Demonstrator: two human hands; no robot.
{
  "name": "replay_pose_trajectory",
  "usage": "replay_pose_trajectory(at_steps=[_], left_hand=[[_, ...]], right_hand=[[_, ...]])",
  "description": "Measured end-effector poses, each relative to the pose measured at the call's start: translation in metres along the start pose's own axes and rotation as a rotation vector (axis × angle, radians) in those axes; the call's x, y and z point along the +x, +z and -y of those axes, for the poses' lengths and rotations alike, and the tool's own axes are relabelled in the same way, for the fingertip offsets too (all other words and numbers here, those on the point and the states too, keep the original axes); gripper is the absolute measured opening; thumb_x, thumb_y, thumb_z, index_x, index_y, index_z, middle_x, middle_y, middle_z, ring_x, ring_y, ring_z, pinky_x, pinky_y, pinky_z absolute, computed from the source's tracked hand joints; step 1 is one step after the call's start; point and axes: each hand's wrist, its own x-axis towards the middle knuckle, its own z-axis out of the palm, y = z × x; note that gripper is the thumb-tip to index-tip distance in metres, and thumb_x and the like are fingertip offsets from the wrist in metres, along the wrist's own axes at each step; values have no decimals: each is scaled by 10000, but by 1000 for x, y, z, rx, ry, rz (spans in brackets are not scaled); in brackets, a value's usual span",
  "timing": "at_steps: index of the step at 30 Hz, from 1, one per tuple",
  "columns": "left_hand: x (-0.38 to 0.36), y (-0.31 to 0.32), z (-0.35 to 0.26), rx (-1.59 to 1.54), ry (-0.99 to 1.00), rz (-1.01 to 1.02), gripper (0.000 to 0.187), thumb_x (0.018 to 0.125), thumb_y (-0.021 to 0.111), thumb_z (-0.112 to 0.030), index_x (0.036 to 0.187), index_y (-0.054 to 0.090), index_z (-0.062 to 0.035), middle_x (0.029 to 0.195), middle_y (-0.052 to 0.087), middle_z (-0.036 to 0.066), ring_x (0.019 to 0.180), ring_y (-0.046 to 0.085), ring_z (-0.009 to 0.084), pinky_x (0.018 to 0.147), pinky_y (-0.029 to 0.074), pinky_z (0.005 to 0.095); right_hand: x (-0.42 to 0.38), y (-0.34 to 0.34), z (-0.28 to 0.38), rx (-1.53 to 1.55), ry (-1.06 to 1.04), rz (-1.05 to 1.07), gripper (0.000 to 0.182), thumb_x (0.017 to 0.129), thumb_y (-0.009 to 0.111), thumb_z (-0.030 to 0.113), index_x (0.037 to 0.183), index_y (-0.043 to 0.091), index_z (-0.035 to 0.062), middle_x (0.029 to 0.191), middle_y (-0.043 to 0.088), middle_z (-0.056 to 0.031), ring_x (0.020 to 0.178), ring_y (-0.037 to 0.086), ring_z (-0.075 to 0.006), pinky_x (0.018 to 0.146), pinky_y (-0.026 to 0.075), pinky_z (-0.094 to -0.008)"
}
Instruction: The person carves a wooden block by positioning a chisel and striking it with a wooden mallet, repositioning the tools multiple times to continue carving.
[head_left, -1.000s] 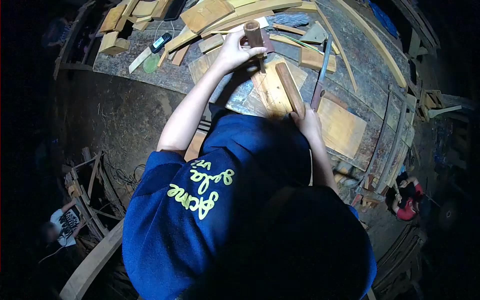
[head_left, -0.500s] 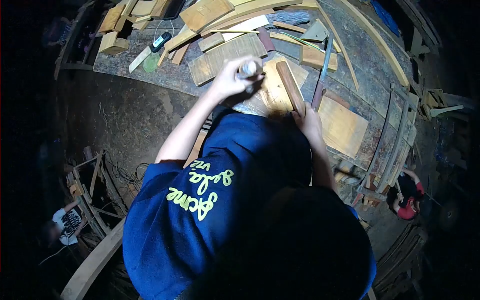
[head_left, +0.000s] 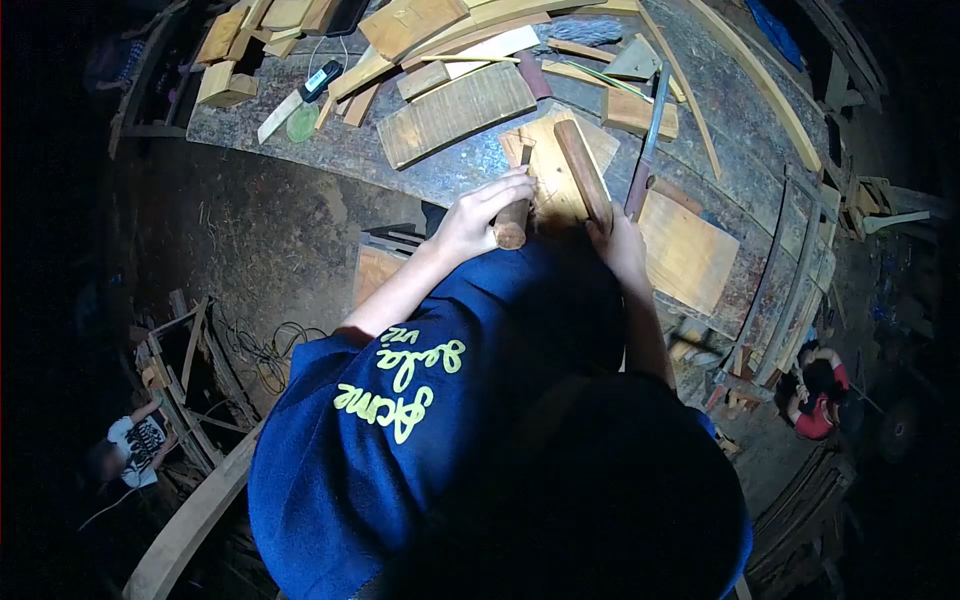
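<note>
My left hand [head_left: 478, 215] is closed round the wooden handle of a chisel [head_left: 511, 232]. The handle's round end points toward my body, and the short dark blade reaches away over a pale wooden board [head_left: 556, 160]. My right hand [head_left: 622, 250] grips the near end of a thick brown wooden stick [head_left: 582, 170], which slants across the right part of the board. Dark marks show on the board between my hands. Its near edge is hidden by my shirt and shadow.
A saw-like tool with a long blade [head_left: 655, 120] lies right of the board, beside a flat wood panel [head_left: 690, 250]. A thick plank [head_left: 455, 115] lies left. Offcuts, a tape-like roll [head_left: 302, 123] and a black device [head_left: 322, 80] lie farther back. A person in red [head_left: 822, 395] is at right.
My left hand has come down toward my body and tilted the chisel, whose handle end earlier faced up at me. The blade now shows. My right hand and the stick have barely moved.
</note>
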Motion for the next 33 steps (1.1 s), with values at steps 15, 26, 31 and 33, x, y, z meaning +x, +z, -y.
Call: replay_pose_trajectory(at_steps=[15, 26, 31, 33], left_hand=[[14, 5, -2, -19, -232, -395, 292, 743, 772, -72, 1002, 638, -58, 1047, 681, 137, 981, 675, 264, 835, 534, 332], [22, -5, 3, 10, -120, -206, 299, 752, 754, -80, 1019, 626, -40, 1058, 676, 135, 988, 668, 281, 847, 528, 341], [17, -4, 4, 2, -73, -165, 297, 759, 744, -77, 1024, 618, -30, 1075, 664, 153, 1013, 657, 294, 867, 520, 353], [19, -5, 4, -4, -82, -174, 298, 758, 746, -77, 1024, 619, -38, 1034, 674, 152, 970, 671, 289, 837, 529, 347]], right_hand=[[0, 6, -4, 14, -4, -24, 397, 836, 656, 347, 1073, 529, 55, 820, 652, -261, 797, 629, -464, 714, 496, -535], [0, 7, -8, 19, -39, -36, 396, 829, 665, 338, 1066, 526, 52, 816, 653, -262, 798, 634, -457, 715, 501, -532], [0, 5, -5, 9, -8, -19, 394, 825, 667, 336, 1061, 528, 52, 829, 654, -263, 810, 634, -455, 721, 503, -529], [0, 5, -4, 16, -13, -22, 390, 828, 665, 334, 1069, 528, 60, 850, 654, -265, 824, 633, -453, 726, 502, -530]])
